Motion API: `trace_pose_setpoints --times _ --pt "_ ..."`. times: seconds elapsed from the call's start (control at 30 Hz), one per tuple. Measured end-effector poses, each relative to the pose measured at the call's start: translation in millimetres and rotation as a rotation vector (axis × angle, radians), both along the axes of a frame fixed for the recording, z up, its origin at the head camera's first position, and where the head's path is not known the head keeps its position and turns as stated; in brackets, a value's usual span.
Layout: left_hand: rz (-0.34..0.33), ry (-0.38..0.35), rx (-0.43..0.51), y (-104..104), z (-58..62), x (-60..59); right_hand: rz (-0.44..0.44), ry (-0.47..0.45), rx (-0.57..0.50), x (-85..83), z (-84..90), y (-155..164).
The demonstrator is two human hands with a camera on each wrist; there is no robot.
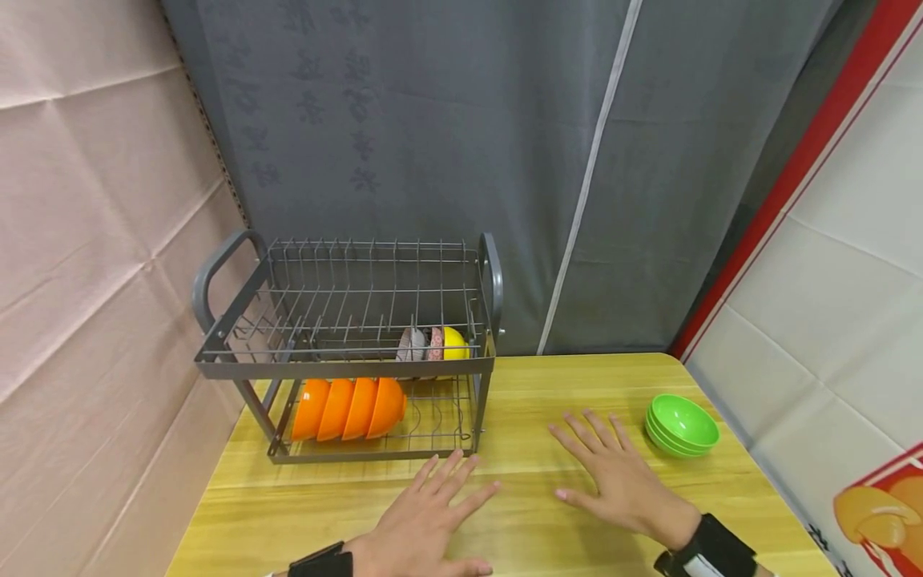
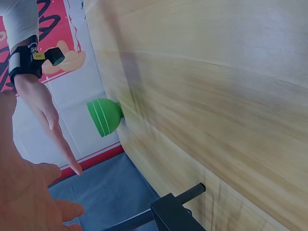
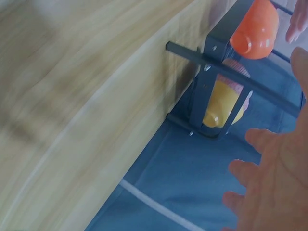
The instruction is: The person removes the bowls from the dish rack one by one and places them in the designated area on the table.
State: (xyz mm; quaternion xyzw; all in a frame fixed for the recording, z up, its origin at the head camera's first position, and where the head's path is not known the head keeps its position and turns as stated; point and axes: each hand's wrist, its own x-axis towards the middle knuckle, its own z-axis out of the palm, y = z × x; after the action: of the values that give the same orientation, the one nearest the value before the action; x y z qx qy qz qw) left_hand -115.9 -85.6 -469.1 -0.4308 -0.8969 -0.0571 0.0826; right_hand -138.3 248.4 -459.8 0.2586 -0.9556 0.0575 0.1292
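My left hand (image 1: 421, 521) is held over the table in front of the dish rack (image 1: 346, 369), fingers spread, with nothing in it. To the right, my right hand (image 1: 623, 481) also has its fingers spread and holds nothing. It is nearest to a stack of green bowls (image 1: 681, 425), which stands upright on the table, apart from the hand. On the rack's lower tier several orange bowls (image 1: 348, 409) stand on edge in a row at the left. Behind them at the right are a yellow bowl (image 1: 455, 344) and patterned bowls (image 1: 413, 344), partly hidden by the upper tier.
The wooden table (image 1: 534, 433) carries the two-tier rack at its left. A grey curtain (image 1: 433, 144) hangs behind it. A pinkish cloth wall (image 1: 108, 240) stands at the left, a white panel (image 1: 815, 320) with a red edge at the right.
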Motion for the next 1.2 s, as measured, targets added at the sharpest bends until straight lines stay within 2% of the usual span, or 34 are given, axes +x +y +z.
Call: trace_pose_setpoints --times 0.07,0.33,0.67,1.2 --pt "0.011 -0.009 0.003 -1.2 -0.1 -0.3 0.012 0.002 0.004 1.8 0.0 -3.1" --pt "0.043 0.034 0.019 -3.2 1.3 -1.5 0.053 0.003 0.024 5.2 -0.8 -14.5" --pt "0.087 0.014 0.04 -7.0 8.1 -2.1 0.095 -0.015 0.027 6.2 1.4 -32.7" --pt "0.134 -0.03 0.026 -20.4 8.7 1.7 0.173 0.033 0.033 8.7 -1.0 -52.1"
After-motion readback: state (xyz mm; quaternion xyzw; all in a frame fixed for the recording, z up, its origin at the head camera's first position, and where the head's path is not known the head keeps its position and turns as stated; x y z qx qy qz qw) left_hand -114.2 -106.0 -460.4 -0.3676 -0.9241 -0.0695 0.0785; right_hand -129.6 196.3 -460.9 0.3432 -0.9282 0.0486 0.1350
